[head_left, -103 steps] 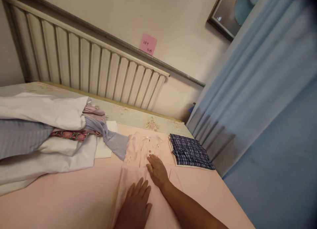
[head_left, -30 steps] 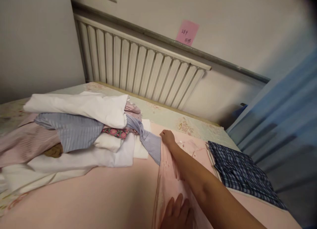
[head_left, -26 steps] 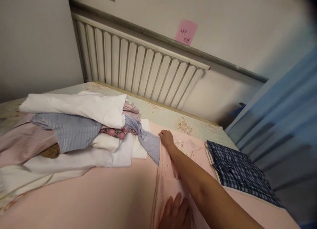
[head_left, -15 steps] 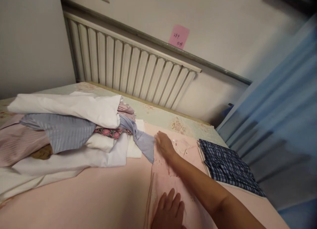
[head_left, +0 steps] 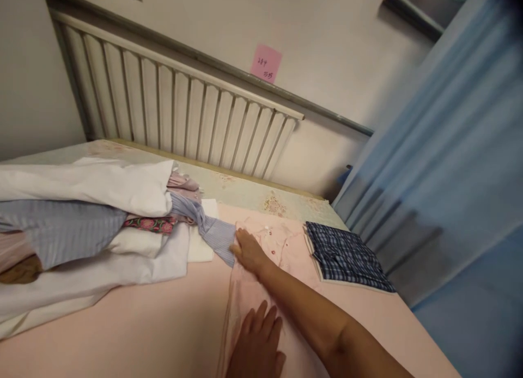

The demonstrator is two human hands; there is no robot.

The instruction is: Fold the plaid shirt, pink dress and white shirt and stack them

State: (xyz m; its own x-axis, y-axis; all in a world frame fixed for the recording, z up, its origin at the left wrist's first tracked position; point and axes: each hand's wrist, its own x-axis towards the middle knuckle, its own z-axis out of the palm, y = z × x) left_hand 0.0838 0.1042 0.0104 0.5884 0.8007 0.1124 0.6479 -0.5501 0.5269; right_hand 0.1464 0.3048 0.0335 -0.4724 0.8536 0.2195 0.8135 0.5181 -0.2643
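A pink shirt (head_left: 286,250) with small buttons and embroidery lies spread on the pink sheet, the collar end away from me. My right hand (head_left: 248,251) reaches across to its upper left edge, fingers closed on the fabric there. Nearer to me, my left hand (head_left: 258,337) rests flat on the lower part of the shirt, fingers stretched out. A blue striped garment (head_left: 218,236) runs from the clothes heap right up to my right fingertips.
On the left lies a heap of clothes with a white garment (head_left: 90,184) on top. A folded dark plaid garment (head_left: 347,258) sits to the right. Behind the bed stand a radiator (head_left: 175,100) and a wall with a pink note (head_left: 266,63). A blue curtain (head_left: 429,165) hangs at right.
The view has turned to the right, so everything sits further left. More of the shirt's collar and buttons shows by my right hand. Both hands stay on the shirt.
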